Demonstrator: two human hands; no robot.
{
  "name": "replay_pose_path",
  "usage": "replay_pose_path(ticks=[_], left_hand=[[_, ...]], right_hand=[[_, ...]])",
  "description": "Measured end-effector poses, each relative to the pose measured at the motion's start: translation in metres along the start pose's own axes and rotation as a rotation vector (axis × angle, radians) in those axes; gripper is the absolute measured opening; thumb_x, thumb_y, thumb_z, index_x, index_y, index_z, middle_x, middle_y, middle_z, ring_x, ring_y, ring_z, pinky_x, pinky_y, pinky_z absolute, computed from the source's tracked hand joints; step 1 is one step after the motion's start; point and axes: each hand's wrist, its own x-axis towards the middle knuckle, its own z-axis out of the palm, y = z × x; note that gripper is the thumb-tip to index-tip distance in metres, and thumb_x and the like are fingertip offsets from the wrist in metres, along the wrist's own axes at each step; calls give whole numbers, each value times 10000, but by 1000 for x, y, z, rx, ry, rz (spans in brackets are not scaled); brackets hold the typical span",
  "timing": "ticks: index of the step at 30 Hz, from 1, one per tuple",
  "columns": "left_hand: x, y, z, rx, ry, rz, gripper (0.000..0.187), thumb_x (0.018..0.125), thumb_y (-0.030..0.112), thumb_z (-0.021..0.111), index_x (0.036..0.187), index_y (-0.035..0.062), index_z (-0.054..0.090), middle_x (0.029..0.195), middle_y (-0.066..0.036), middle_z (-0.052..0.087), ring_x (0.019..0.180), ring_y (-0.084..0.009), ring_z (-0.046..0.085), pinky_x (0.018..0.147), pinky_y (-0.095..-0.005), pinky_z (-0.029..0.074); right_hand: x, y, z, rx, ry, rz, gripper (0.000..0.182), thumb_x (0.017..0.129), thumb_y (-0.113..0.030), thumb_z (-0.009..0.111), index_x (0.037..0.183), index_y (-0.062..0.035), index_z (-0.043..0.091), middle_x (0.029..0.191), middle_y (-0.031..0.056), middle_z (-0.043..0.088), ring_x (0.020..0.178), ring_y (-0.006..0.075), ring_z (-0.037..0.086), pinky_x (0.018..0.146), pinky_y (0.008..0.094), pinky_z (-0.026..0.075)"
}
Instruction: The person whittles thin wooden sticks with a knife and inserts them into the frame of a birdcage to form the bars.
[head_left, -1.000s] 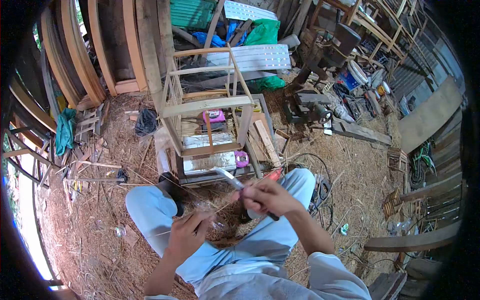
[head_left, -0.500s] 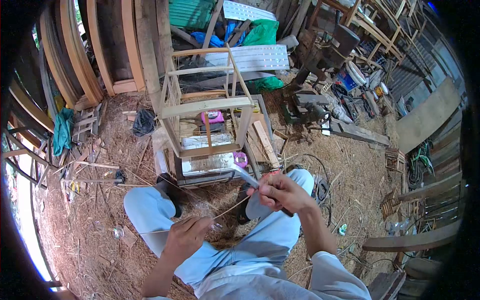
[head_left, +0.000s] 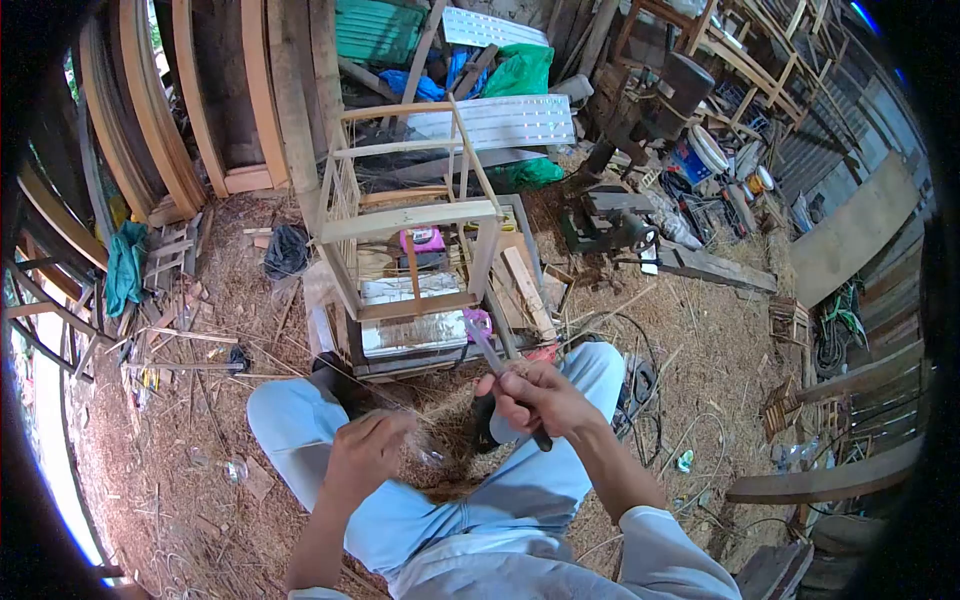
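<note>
My right hand is closed around a knife, its blade slanting up and to the left and its dark handle end showing below the fist. Over my lap my left hand pinches a thin pale wooden strip, blurred by motion, which runs up toward the knife and my right thumb. Beyond the blade stands a small wooden frame with thin upright rods on its left side. It rests on a low worktable that also bears a pink-labelled item.
Shavings cover the floor around my legs. Loose wooden pieces lie right of the frame. Curved boards lean at the left wall. A machine, buckets and piled timber fill the back right. A cable loops at my right.
The knife blade has tilted more upright and shifted slightly down. My left hand has moved a little left and up, and the strip has blurred. My head view has moved slightly.
</note>
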Motion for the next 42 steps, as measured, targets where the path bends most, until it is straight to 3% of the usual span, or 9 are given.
replay_pose_path(ticks=[6,21,23,25,29,33,35,37,42], left_hand=[[-12,3,-11,-107,-113,-119,157,741,-27,661,872,42,609,754,-101,657,653,-242,653,566,-305,509],[-4,5,1,-27,-54,19,180,726,-15,663,862,77,590,809,-75,647,673,-262,637,560,-335,507],[3,6,-2,-22,-58,10,176,731,-14,659,864,75,585,817,-74,649,680,-260,638,562,-330,508],[-1,2,-9,-12,-71,-15,172,736,-12,656,866,72,581,825,-73,650,687,-257,640,564,-325,509],[-11,-5,-19,11,-99,-78,159,744,-33,652,862,64,609,738,-89,655,651,-245,650,563,-324,504],[-11,-18,-16,-56,-8,-94,138,754,-20,658,860,57,614,729,-90,654,641,-227,649,551,-311,493],[-19,-22,-25,-64,-48,-132,125,761,-16,657,856,53,616,728,-93,653,638,-226,648,552,-306,492],[-20,-27,-35,-20,-1,-172,156,746,-84,602,846,36,610,734,-99,636,618,-231,631,526,-312,480],[-20,-30,-36,-10,-45,-243,99,787,-44,596,851,31,606,739,-104,637,611,-227,626,531,-307,472]], right_hand=[[-5,-19,-12,-357,-144,23,332,970,-263,457,1155,-20,586,619,-68,453,485,10,372,418,171,286],[3,6,14,-225,12,-10,255,965,-232,467,1086,-53,604,626,-57,460,496,36,390,445,185,325],[11,20,24,-281,-148,-36,224,961,-197,469,1042,-25,589,606,-45,451,478,52,393,414,198,307],[5,8,3,-259,287,-153,241,957,-226,485,1008,-13,586,585,-49,438,458,47,378,394,197,285],[0,-13,-20,-63,201,-69,254,957,-229,485,1001,8,564,584,-34,442,442,26,340,380,185,214],[-5,-15,-36,-72,213,-34,255,967,-230,465,1031,-18,591,612,-40,466,457,35,376,404,191,284],[-13,-30,-65,-220,422,-178,244,970,-218,452,1053,-24,574,609,-50,440,456,31,341,392,195,254],[-24,-45,-92,-54,381,-212,246,969,-223,452,1053,-20,562,592,-53,418,450,26,333,374,197,241],[-44,-56,-107,105,586,-405,267,960,-261,457,986,-18,565,534,-71,360,415,27,311,355,198,233]])
